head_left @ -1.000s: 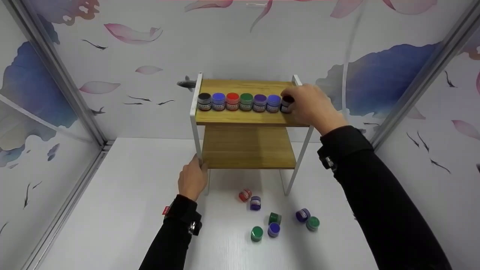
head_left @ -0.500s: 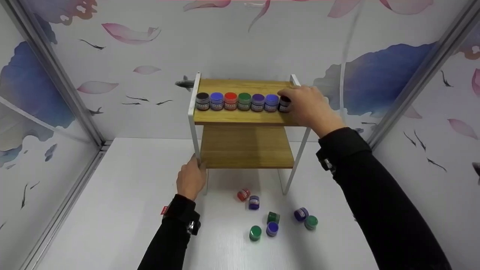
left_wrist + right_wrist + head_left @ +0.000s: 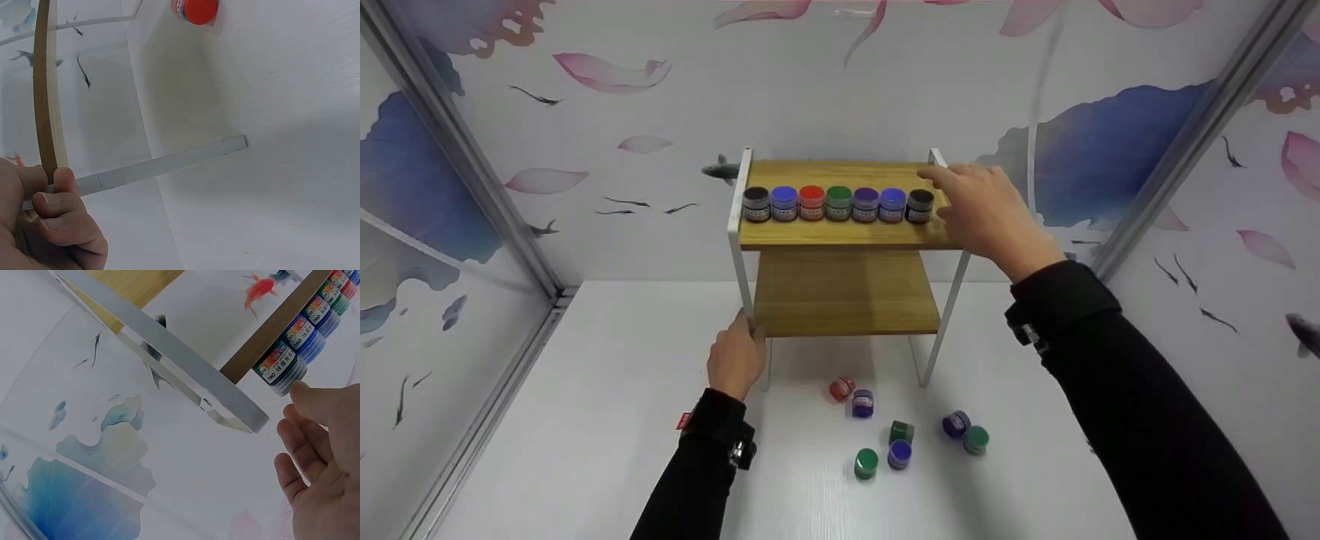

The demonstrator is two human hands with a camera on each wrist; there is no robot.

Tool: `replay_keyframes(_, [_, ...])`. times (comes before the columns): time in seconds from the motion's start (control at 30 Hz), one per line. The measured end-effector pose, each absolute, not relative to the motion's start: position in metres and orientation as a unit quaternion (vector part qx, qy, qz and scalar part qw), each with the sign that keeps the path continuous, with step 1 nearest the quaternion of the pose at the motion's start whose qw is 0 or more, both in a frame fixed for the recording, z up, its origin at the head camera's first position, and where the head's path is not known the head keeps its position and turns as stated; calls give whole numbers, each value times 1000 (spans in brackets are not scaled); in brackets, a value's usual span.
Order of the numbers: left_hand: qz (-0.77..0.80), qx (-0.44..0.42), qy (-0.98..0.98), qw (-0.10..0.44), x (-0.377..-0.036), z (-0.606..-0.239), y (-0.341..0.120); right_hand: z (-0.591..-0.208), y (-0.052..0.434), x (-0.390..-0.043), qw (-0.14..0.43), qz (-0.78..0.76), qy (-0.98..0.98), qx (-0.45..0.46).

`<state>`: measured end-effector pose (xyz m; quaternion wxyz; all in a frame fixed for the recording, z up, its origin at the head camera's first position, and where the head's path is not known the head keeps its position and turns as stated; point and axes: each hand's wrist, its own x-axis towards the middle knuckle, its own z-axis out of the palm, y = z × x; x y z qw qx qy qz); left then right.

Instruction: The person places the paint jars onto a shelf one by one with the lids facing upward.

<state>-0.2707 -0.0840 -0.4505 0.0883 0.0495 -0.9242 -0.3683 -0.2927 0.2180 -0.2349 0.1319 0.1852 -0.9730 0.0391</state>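
A two-tier wooden shelf [image 3: 840, 234] on a white metal frame stands on the table. Its top tier carries a row of several small paint jars. The dark-lidded jar [image 3: 919, 205] is the rightmost. My right hand [image 3: 960, 199] hovers just right of that jar with relaxed fingers and holds nothing. In the right wrist view the fingertips [image 3: 304, 391] sit close beside the same jar [image 3: 280, 371]. My left hand [image 3: 737, 354] grips the frame's front left leg [image 3: 744, 285]. The left wrist view shows its fingers [image 3: 59, 205] curled round the white leg [image 3: 163, 166].
Several loose jars lie on the white table in front of the shelf: a red one [image 3: 841, 388], a purple one [image 3: 862, 403], green ones [image 3: 866, 463] and others toward the right [image 3: 976, 439]. The lower tier [image 3: 846, 300] is bare. Patterned walls close in on three sides.
My right hand has released the dark jar at the right end of the row and drawn slightly back to the right. The left hand keeps its grip on the leg.
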Motion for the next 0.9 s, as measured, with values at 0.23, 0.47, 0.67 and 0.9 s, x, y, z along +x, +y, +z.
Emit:
replay_keyframes(0.23, [-370,51,-924,85,-271,-451,-89,-241,220,-282,164,76,-962,204])
replay_keyframes(0.47, [-365,52,-926,78,-271,-451,-90,-258,221,-269,191,71,-946,251])
replay_keyframes(0.67, [-364,49,-927,78,-270,-451,-89,-276,221,-258,157,86,-943,279])
replay_keyframes(0.9, [-364,43,-927,79,-269,-450,-84,-300,219,-248,94,84,-955,270])
